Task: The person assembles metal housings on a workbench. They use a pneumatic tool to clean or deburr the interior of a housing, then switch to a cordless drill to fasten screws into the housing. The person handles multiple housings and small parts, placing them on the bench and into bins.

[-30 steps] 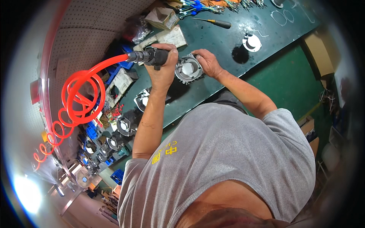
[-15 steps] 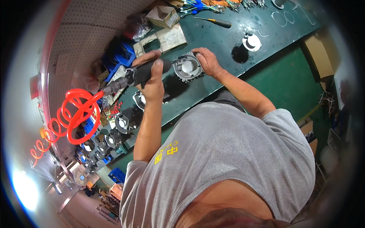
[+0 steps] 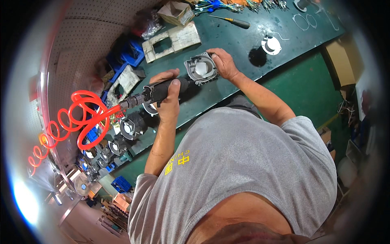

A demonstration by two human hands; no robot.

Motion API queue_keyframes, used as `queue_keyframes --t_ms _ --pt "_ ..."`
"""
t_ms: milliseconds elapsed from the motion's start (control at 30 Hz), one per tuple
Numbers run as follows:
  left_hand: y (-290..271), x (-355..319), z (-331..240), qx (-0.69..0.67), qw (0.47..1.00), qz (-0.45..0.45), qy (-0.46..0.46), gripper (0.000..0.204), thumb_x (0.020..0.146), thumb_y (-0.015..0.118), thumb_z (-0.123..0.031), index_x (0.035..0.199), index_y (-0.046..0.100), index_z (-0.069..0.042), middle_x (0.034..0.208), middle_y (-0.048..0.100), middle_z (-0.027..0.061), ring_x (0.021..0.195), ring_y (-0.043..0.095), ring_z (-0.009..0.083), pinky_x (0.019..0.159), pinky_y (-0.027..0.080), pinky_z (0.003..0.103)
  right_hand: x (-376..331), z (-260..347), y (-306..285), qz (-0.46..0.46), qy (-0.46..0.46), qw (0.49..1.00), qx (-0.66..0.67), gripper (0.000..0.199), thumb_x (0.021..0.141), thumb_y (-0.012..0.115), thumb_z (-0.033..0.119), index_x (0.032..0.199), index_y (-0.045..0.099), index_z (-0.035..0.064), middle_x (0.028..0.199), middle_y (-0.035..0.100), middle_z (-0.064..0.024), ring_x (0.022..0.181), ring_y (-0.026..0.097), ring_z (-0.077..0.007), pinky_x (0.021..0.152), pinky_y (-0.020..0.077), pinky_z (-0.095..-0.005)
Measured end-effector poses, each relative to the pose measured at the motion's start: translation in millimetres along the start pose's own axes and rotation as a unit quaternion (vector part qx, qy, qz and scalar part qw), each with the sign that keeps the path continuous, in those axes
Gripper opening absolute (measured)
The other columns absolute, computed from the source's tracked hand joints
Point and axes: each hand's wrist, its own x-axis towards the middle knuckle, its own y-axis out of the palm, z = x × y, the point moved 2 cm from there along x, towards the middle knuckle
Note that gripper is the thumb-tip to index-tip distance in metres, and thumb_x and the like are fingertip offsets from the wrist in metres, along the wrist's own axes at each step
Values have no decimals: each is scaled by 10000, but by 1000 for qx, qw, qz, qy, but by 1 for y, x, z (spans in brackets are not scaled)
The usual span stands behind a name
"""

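Near the upper middle of the frame, the left hand (image 3: pixel 168 95) is closed around a black pneumatic driver (image 3: pixel 162 90), its long axis running lower left to upper right, tip toward the grey round housing (image 3: pixel 200 69) just beside it on the green bench (image 3: pixel 243 44). The right hand (image 3: pixel 222 63) grips the housing's right rim, nearer to it. A red coiled hose (image 3: pixel 85 118) trails left

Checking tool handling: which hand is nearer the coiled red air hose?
Left. The left hand grips the black air tool that the hose feeds; the right hand holds the grey housing, farther away.
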Motion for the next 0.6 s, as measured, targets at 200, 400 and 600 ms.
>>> queue_keyframes --t_ms 200,400,600 --pt "3 -1 2 14 1000 3 16 315 880 711 22 1161 574 -7 1137 692 168 1091 683 276 1036 526 430 1 0 1 -12 -10 1000 -4 301 991 499 179 1171 678 17 1103 694 -167 1027 641 -353 939 510 -409" --pt "16 -1 -13 109 986 115 44 304 897 737 -14 1172 609 -14 1134 705 121 1025 673 188 954 534 333 2 4 0 -13 -9 1000 -5 299 984 506 192 1155 686 26 1088 698 -165 996 640 -364 908 518 -428" --pt "32 -2 -28 138 963 221 -70 357 902 729 -98 1222 599 -8 1203 701 123 1033 626 158 959 500 319 1 6 1 -27 -7 1000 -8 295 980 508 190 1150 691 30 1071 701 -163 987 645 -368 902 519 -438"
